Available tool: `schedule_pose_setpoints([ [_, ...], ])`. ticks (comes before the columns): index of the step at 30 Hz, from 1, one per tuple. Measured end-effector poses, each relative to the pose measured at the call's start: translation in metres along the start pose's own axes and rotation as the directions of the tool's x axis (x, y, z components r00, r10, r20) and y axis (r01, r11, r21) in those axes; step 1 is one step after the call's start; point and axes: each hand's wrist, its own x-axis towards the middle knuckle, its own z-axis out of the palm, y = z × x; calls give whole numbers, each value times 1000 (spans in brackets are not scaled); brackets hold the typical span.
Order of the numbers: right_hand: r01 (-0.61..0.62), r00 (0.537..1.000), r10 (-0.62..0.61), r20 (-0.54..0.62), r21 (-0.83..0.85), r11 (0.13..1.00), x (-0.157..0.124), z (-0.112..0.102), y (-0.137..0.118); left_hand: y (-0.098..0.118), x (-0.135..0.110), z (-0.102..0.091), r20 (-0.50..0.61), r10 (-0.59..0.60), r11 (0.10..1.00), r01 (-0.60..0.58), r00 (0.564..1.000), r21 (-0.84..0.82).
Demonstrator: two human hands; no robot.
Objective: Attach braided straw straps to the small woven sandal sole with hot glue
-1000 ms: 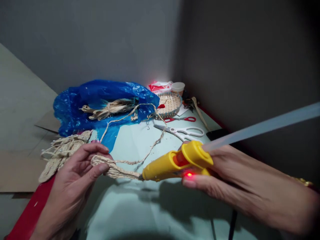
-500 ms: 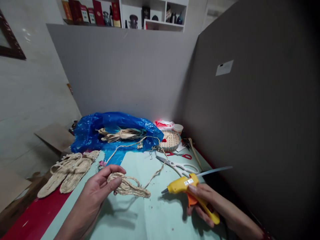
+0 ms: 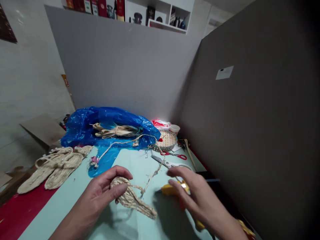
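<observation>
Pinched between the thumb and fingers of my left hand is a small woven straw sole, tilted above the table. A braided straw cord runs from it back toward the blue bag. My right hand is off the glue gun, its fingers apart and curved with nothing between them. Beneath that hand the yellow glue gun lies on the pale green table cover, nozzle pointing left. Its handle is partly hidden by the hand.
Woven sandals lie at the left. A blue plastic bag with a straw bundle sits at the back. Beside it are a round woven basket, a cup, red-handled scissors and white-handled scissors. Grey panels stand behind.
My right hand has let go of the glue gun, which now lies on the table, and has moved over it. The straw sole has turned, its narrow end dipping lower. The camera view has shifted.
</observation>
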Motion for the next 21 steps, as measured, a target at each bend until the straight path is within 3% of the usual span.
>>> schedule_pose_setpoints([
  [3,152,969,-192,154,239,959,13,14,-21,-6,3,-2,87,1,1000,-3,996,26],
  [6,124,960,-202,192,355,927,18,25,-23,-11,4,-3,125,-46,999,45,991,11],
  [13,224,969,-246,0,416,881,10,24,-19,-9,-4,6,-26,-167,986,167,986,23],
  [16,281,959,-269,-86,385,879,5,25,-23,-11,-2,6,6,-161,983,160,987,88],
  [18,295,955,-277,-102,362,884,1,27,-24,-11,-1,7,-26,-124,982,126,992,138],
  [21,302,953,-291,-82,323,897,-4,28,-25,-7,-4,13,-160,-104,982,127,982,143],
])
